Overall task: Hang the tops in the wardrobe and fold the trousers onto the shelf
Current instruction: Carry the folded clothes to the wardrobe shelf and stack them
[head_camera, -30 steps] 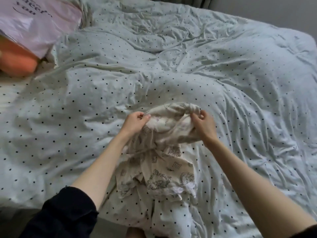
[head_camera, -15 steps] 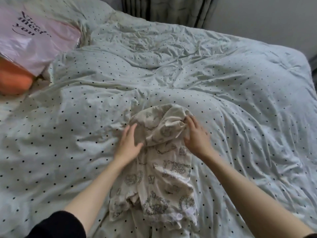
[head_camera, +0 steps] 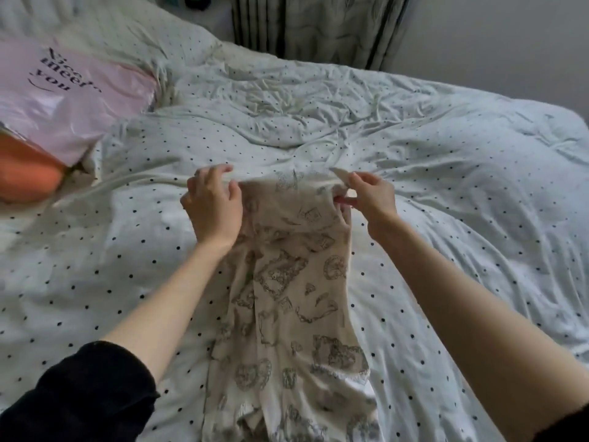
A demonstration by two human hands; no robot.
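Trousers [head_camera: 287,301], soft cream cotton printed with grey sketches, stretched long and flat on crumpled dotted duvet [head_camera: 446,186]. Left hand [head_camera: 212,207] pinching waistband at 10 o'clock, right hand [head_camera: 371,199] pinching it at 2. Glossy pink bag [head_camera: 63,103] far at 10 o'clock.

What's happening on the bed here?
A person is laying out a cream printed garment lengthwise on the polka-dot duvet. The left hand is at its top left edge with fingers loosely curled, while the right hand pinches the top right corner. The lower end trails toward the person, rumpled. A pink plastic bag lies at the far left of the bed. Nothing is folded yet.
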